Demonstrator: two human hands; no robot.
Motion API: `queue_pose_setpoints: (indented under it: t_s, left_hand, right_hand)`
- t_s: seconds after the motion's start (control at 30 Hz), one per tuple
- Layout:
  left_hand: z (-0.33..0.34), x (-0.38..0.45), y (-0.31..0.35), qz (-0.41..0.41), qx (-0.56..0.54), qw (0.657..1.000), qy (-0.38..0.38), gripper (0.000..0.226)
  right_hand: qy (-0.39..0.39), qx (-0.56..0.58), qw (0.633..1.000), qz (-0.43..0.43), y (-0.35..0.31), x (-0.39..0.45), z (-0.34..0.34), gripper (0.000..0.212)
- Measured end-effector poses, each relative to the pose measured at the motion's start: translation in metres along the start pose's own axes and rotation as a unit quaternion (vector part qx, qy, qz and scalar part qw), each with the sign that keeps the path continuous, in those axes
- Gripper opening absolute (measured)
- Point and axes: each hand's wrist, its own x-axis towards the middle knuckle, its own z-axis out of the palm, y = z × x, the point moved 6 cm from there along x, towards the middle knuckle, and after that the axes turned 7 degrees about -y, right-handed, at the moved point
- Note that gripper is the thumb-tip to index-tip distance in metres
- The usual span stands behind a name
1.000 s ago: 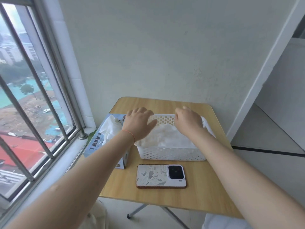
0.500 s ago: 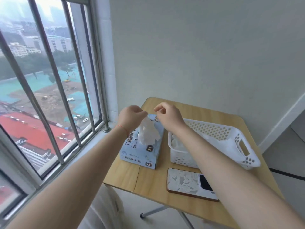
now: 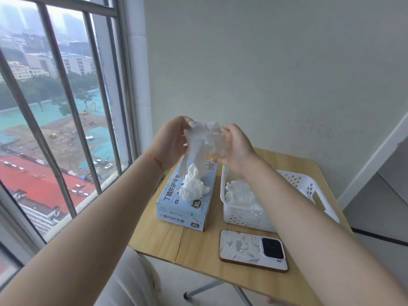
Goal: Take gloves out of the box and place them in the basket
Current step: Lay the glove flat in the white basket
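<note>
One glove out, more to go
Both hands' fingers pinched a glove (image 3: 204, 140) mid-frame above the box (image 3: 187, 200); the basket (image 3: 306, 186) already held several.

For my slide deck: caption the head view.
Both hands, left hand and right hand, hold a translucent glove above the glove box, beside the white basket.
</note>
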Motion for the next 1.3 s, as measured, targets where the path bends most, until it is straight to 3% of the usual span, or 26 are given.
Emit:
queue_pose_setpoints:
  t_s: [0.07, 0.13, 0.23, 0.3, 0.37, 0.47, 0.57, 0.73, 0.83, 0.9, 1.03, 1.13, 1.2, 1.3]
  left_hand:
    - [0.000, -0.003, -0.005, -0.010, -0.029, 0.999, -0.012, 0.010]
    - [0.000, -0.006, -0.015, -0.032, -0.042, 0.999, -0.009, 0.016]
    - [-0.006, -0.008, -0.030, -0.063, -0.028, 0.997, 0.028, 0.018]
    - [-0.012, -0.011, -0.037, -0.092, 0.048, 0.992, 0.070, 0.007]
    - [-0.010, -0.016, -0.037, -0.102, 0.139, 0.982, 0.079, 0.017]
    - [0.008, -0.018, -0.031, -0.052, 0.218, 0.975, 0.014, 0.039]
    - [0.036, -0.023, -0.030, -0.028, 0.258, 0.963, -0.067, 0.022]
    - [0.036, -0.024, -0.035, -0.037, 0.229, 0.973, -0.016, 0.006]
    - [0.024, -0.025, -0.044, -0.070, 0.166, 0.984, 0.017, 0.006]
    - [0.018, -0.027, -0.050, -0.088, 0.134, 0.986, 0.053, 0.008]
    - [0.010, -0.034, -0.063, -0.163, 0.098, 0.978, 0.087, 0.020]
    - [0.016, -0.035, -0.068, -0.195, 0.102, 0.976, -0.001, 0.037]
    - [0.025, -0.034, -0.066, -0.167, 0.128, 0.974, -0.083, 0.053]
    - [0.041, -0.034, -0.062, -0.117, 0.175, 0.966, -0.153, 0.049]
  right_hand:
    - [-0.068, -0.008, 0.996, 0.056, 0.006, -0.007, 0.003, 0.043]
    - [-0.097, -0.020, 0.992, 0.077, 0.011, -0.016, 0.002, 0.038]
    - [-0.048, -0.065, 0.996, 0.047, 0.010, -0.022, -0.011, 0.014]
    - [-0.013, -0.066, 0.998, 0.014, 0.006, -0.022, -0.021, 0.009]
    - [0.004, -0.052, 0.999, -0.005, 0.002, -0.026, -0.029, 0.007]
    - [0.008, -0.030, 0.999, -0.012, -0.002, -0.031, -0.033, 0.012]
    - [-0.005, -0.030, 0.999, -0.013, -0.004, -0.036, -0.029, 0.025]
    - [0.037, -0.124, 0.991, 0.047, 0.000, -0.046, -0.041, 0.057]
    - [0.003, -0.113, 0.993, 0.045, 0.004, -0.051, -0.045, 0.066]
    - [-0.013, -0.081, 0.996, 0.028, 0.005, -0.052, -0.046, 0.058]
    - [-0.030, -0.053, 0.998, -0.006, 0.000, -0.052, -0.045, 0.017]
    - [-0.003, -0.083, 0.996, -0.021, -0.006, -0.055, -0.041, 0.017]
    - [0.000, -0.125, 0.992, -0.020, -0.009, -0.057, -0.034, 0.024]
    - [0.001, -0.172, 0.985, -0.015, -0.009, -0.060, -0.025, 0.027]
